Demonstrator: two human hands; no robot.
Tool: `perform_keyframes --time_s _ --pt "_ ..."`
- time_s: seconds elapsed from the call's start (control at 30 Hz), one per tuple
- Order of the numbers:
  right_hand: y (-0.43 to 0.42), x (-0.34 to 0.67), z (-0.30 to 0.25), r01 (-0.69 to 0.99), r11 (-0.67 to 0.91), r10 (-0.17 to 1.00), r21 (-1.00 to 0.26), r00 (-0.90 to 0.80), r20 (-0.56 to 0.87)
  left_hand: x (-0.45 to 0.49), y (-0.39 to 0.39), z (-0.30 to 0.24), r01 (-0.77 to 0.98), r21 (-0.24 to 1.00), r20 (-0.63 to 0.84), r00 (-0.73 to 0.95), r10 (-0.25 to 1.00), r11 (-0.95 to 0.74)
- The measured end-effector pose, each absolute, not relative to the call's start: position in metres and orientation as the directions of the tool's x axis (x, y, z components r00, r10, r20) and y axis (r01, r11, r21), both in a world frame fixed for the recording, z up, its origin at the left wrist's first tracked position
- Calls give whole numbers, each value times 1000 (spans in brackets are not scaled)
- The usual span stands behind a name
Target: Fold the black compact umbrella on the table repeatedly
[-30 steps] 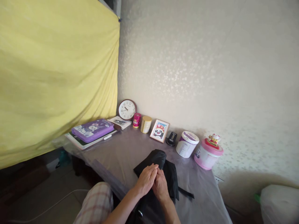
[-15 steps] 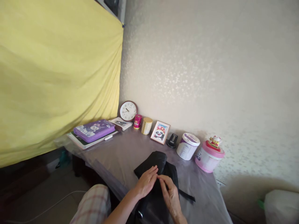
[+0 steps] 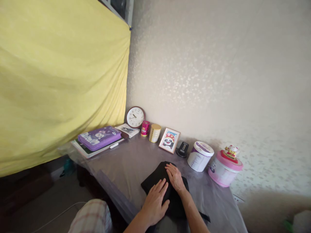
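Note:
A folded black cloth item [image 3: 155, 173] with a strap lies at the front of the table; its exact kind does not show. My left hand [image 3: 156, 200] rests flat on its near part, fingers stretched out. Farther up, my right hand [image 3: 174, 176] lies palm down on the black cloth, its fingers straight and slightly apart. One black strap [image 3: 204, 216] sticks out to the right past my right forearm. Part of the cloth is hidden beneath both hands and arms.
Along the wall stand a clock [image 3: 136, 116], a pink can [image 3: 145, 128], a yellow-lidded tin [image 3: 155, 133], a panda picture frame [image 3: 169, 140], a black stand [image 3: 182, 149], a white tub [image 3: 200, 157] and a pink tub [image 3: 224, 170]. A purple case [image 3: 99, 138] lies on books at left.
My right hand has left its pinch near the middle of the cloth and moved up to lie flat on it. My left hand has slid nearer to me. The view has shifted slightly.

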State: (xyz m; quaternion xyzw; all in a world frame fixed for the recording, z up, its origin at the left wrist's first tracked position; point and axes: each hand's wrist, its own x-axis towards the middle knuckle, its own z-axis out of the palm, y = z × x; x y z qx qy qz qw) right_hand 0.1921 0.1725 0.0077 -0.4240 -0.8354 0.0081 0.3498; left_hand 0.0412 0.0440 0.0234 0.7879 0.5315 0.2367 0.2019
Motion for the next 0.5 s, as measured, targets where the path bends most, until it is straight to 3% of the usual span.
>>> perform_keyframes --time_s 0.27,0.5 --pt "199 196 15 841 433 789 -324 -179 588 45 40 22 766 569 142 266 953 -299" --pt "165 186 13 784 538 775 -311 -315 548 51 38 20 855 478 84 185 979 -203"
